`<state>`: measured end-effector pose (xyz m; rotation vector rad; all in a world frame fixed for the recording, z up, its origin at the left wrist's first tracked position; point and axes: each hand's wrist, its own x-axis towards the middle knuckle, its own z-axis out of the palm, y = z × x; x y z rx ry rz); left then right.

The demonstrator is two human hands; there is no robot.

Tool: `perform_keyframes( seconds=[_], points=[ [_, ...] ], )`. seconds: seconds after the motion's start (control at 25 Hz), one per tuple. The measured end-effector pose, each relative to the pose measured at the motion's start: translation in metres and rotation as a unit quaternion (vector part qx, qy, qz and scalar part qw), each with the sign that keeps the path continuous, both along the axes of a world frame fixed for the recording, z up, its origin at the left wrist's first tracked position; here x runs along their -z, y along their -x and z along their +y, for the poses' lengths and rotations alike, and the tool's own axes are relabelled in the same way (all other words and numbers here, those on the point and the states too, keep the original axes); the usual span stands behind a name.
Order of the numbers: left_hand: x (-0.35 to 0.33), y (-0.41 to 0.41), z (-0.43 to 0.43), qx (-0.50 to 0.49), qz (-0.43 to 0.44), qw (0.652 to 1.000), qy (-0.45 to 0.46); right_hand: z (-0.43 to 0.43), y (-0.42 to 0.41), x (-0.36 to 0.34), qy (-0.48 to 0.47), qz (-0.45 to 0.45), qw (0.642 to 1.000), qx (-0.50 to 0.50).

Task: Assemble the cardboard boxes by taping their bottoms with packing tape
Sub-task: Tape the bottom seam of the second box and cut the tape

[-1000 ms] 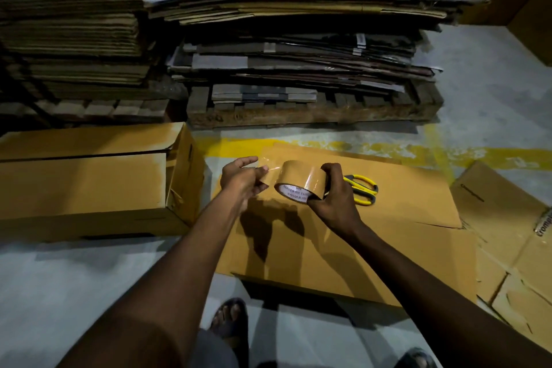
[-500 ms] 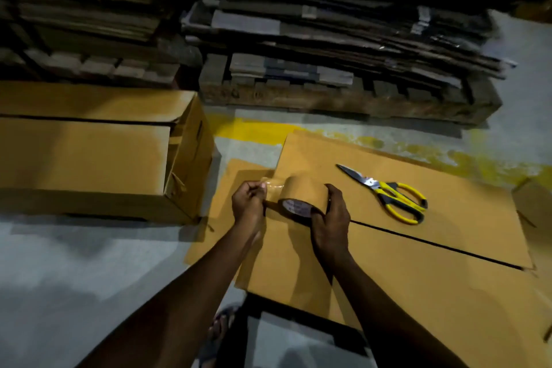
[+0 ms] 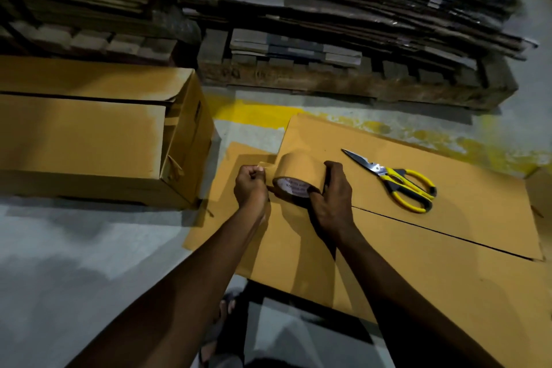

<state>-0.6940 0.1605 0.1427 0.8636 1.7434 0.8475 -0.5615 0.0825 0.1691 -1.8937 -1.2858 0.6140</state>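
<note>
The right hand [image 3: 331, 197] is wrapped round the roll of tape [image 3: 298, 172], thumb at the near rim of the core and fingers over the far side. It holds the roll on edge, low over the box [image 3: 484, 188]; whether the roll touches the cardboard I cannot tell. Immediately left of that grip, the left hand [image 3: 251, 185] is closed, thumb and fingers pinching the loose end of tape [image 3: 265, 167]. Only a short strip is out between pinch and roll.

The box lies under both hands, its two bottom flaps meeting in a seam [image 3: 442, 232]. The seam begins just right of the right wrist and runs off to the right, slanting slightly toward the person, so its long axis points away from the pinch. The roll sits at the seam's left end.

I judge the left hand, nearer the box edge, must stick the strip down there, and the right hand must then draw the roll rightward along the seam. The scissors [image 3: 397, 181] lie on the far flap, right of the roll hand.
</note>
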Motion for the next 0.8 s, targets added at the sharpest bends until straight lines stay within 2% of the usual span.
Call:
perform_keyframes(
  seconds=[0.16,0.24,0.4,0.6,0.8],
  points=[
    [0.001,-0.001,0.011,0.01,0.062,0.996,0.058,0.003,-0.003,-0.004,-0.078,-0.012,0.997,-0.012],
    [0.005,0.0,0.018,0.041,0.103,0.989,0.096,0.001,-0.012,-0.007,-0.078,-0.011,0.997,0.009],
    [0.007,0.0,0.025,0.033,0.112,0.987,0.109,-0.005,-0.015,-0.007,-0.065,-0.035,0.997,0.0],
    [0.01,0.001,0.024,0.023,0.095,0.989,0.114,-0.003,-0.009,-0.013,-0.049,-0.023,0.998,-0.021],
    [0.015,0.001,0.025,0.068,0.122,0.978,0.153,-0.004,-0.006,-0.022,-0.041,-0.021,0.999,-0.025]
  ],
)
